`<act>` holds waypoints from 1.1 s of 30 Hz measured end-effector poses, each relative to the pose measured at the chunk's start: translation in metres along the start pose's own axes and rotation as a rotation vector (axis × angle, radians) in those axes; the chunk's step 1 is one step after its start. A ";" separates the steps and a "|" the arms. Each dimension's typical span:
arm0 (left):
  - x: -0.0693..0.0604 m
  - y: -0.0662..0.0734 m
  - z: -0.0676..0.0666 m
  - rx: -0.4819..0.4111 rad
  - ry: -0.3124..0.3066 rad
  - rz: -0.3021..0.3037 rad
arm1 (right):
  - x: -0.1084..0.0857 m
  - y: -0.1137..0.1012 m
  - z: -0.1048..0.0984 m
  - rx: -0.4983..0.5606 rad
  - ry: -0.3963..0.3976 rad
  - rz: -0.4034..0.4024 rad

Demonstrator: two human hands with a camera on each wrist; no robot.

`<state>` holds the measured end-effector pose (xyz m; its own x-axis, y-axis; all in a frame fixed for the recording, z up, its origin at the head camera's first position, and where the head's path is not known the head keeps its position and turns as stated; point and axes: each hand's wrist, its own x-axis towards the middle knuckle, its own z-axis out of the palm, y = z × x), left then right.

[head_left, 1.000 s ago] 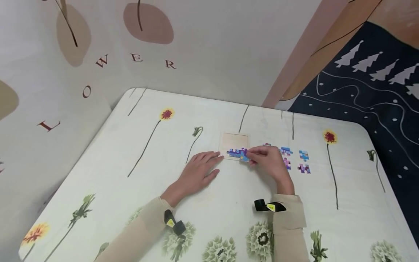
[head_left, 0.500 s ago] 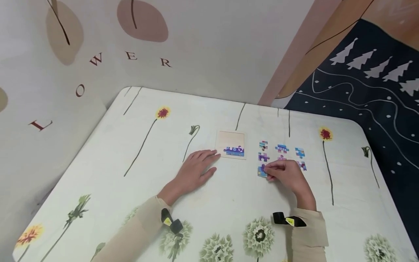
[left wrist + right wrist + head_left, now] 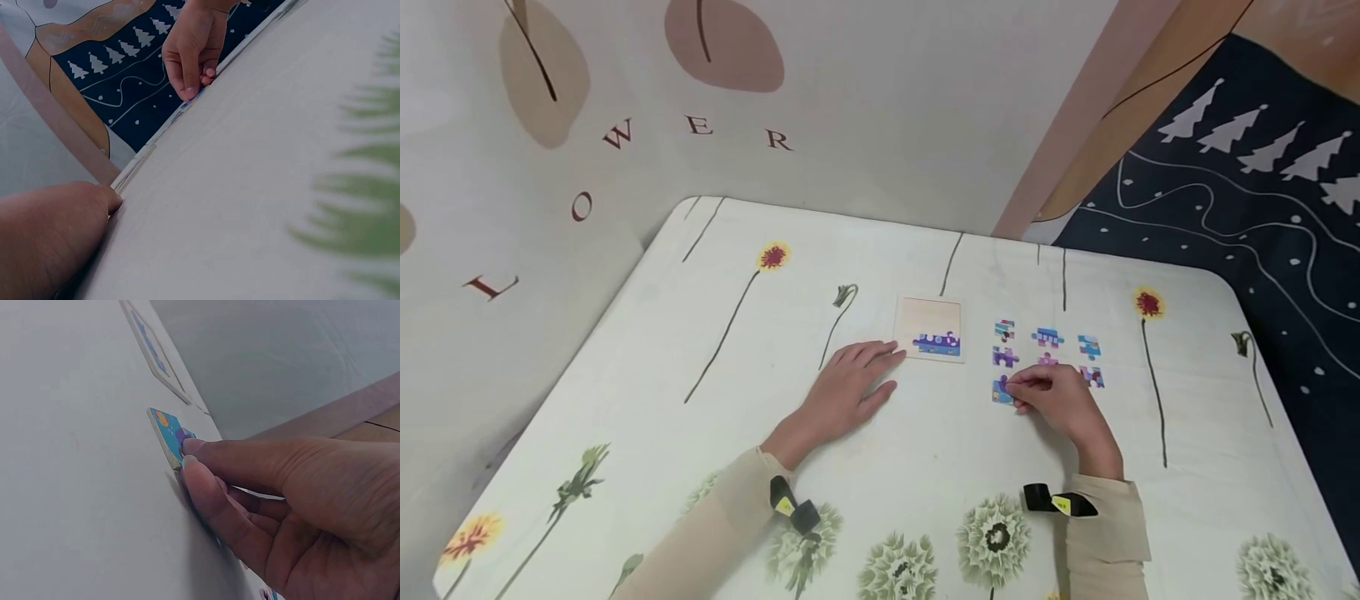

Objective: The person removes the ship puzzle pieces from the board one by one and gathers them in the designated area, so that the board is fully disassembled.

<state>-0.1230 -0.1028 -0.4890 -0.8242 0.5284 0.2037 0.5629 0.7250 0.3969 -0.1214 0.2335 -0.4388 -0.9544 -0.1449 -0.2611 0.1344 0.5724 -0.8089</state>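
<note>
My right hand [image 3: 1056, 400] pinches a blue and purple jigsaw piece [image 3: 164, 428] by its edge, thumb against a fingertip. The piece sits at the near left of the loose jigsaw pieces, low on the table or touching it. My left hand [image 3: 850, 392] lies palm down with fingers spread, fingertips at the left corner of a square wooden puzzle tray [image 3: 930, 312]. Along the tray's near edge is a joined strip of purple and blue pieces [image 3: 936, 343]. In the left wrist view, part of my left hand [image 3: 56, 237] shows large at the lower left.
Several loose pieces lie right of the tray, among them a purple one [image 3: 1004, 356], a blue one [image 3: 1047, 337] and another blue one [image 3: 1089, 346]. My right fingers partly cover a pink piece [image 3: 1047, 359]. A flower-printed cloth [image 3: 955, 450] covers the table; printed wall hangings rise behind.
My right hand, which held a piece over the tray, has moved right and nearer to the loose pieces, then barely moved in the last half second. My left hand stays by the tray.
</note>
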 end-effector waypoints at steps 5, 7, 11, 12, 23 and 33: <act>-0.001 0.000 0.000 0.011 0.016 0.013 | 0.001 0.000 0.000 0.000 -0.002 -0.009; -0.001 0.000 0.000 0.013 0.017 0.013 | 0.001 0.000 0.000 -0.004 -0.002 -0.011; -0.001 0.001 -0.002 0.001 0.015 0.010 | 0.002 0.000 0.001 -0.014 -0.003 -0.016; -0.001 0.001 -0.002 -0.001 0.011 0.006 | 0.002 0.000 0.001 -0.018 -0.002 -0.018; 0.000 0.002 -0.003 0.003 0.005 0.003 | 0.003 -0.001 0.001 -0.025 0.013 -0.019; 0.000 0.001 -0.001 0.003 -0.005 -0.005 | 0.003 0.000 0.004 -0.027 0.019 -0.006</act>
<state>-0.1219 -0.1024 -0.4878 -0.8265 0.5272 0.1973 0.5592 0.7288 0.3952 -0.1237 0.2302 -0.4419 -0.9601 -0.1329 -0.2462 0.1221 0.5929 -0.7960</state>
